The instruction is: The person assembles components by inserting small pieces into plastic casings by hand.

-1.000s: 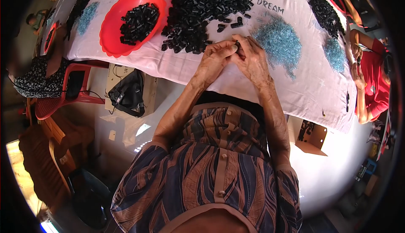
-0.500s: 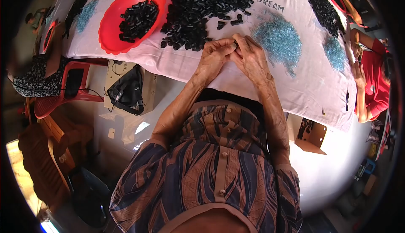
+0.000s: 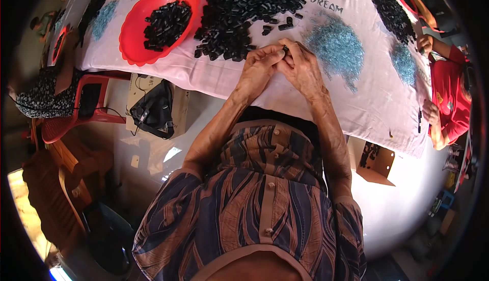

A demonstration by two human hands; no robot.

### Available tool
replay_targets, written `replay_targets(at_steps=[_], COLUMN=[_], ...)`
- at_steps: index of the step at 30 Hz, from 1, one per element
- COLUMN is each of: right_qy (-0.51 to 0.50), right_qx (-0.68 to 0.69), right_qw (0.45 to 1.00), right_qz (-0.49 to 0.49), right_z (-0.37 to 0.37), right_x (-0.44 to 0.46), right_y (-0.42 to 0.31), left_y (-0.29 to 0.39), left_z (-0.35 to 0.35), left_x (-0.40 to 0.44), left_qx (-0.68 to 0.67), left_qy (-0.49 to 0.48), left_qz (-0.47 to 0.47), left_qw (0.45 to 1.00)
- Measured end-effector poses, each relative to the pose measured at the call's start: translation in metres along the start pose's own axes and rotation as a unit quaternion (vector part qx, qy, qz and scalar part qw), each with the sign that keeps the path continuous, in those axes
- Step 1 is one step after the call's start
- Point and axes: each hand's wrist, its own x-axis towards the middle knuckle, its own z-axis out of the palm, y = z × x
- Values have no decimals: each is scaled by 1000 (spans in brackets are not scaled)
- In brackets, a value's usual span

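While the hands (image 3: 259, 71) (image 3: 303, 72) pinch a black piece (image 3: 286, 50), bare cloth (image 3: 364, 113) lines the near edge (image 3: 372, 140).

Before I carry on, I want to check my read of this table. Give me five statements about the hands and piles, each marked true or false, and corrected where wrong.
1. The left hand and right hand meet at a small dark piece. True.
2. The large black pile lies between the red basin and the blue heap. True.
3. The red basin holds blue pieces. False: it holds black pieces.
4. The blue heap is nearer the left hand. False: it is nearer the right hand.
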Motion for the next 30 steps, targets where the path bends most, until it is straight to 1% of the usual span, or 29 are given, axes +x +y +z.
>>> replay_targets(at_steps=[2, 4, 8, 14, 16, 17, 19, 21, 25, 27, 29, 30], right_qy=[-1, 8, -3, 2, 6, 5, 0, -14, -38, -38, -37, -30], right_qx=[8, -15, -26, -51, -94, -93, -147, -166, -194, -192, -190, -169], right_qw=[1000, 1000, 1000, 998, 994, 994, 986, 983, 975, 975, 976, 981], right_qz=[6, -18, -12, -27, -55, -56, -72, -80, -103, -103, -102, -87], right_z=[1, 0, -2, -4, -5, -5, -8, -12, -14, -12, -9, -8], right_x=[1, 2, 2, 5, 6, 7, 9, 15, 25, 30, 31, 30], right_y=[0, 0, -1, -4, -5, -6, -9, -12, -9, -7, -6, -6], left_y=[-5, -4, -1, -2, -2, -3, -2, 0, 5, 9, 7, 6], left_z=[-8, -9, -6, -7, -8, -9, -8, -5, -6, -5, -8, -10], left_x=[3, 3, 1, 1, 1, 1, 1, 0, 4, 4, 5, 5], left_qx=[-10, -21, -4, -4, -5, -9, -13, -20, -6, 8, 5, 0], left_qy=[-8, -16, -29, -39, -44, -47, -51, -24, -19, 3, 1, 0], left_qz=[2, 0, -6, -1, 4, 6, 8, 6, 7, 16, 25, 34], left_qw=[1000, 1000, 1000, 999, 999, 999, 999, 999, 1000, 1000, 1000, 999])
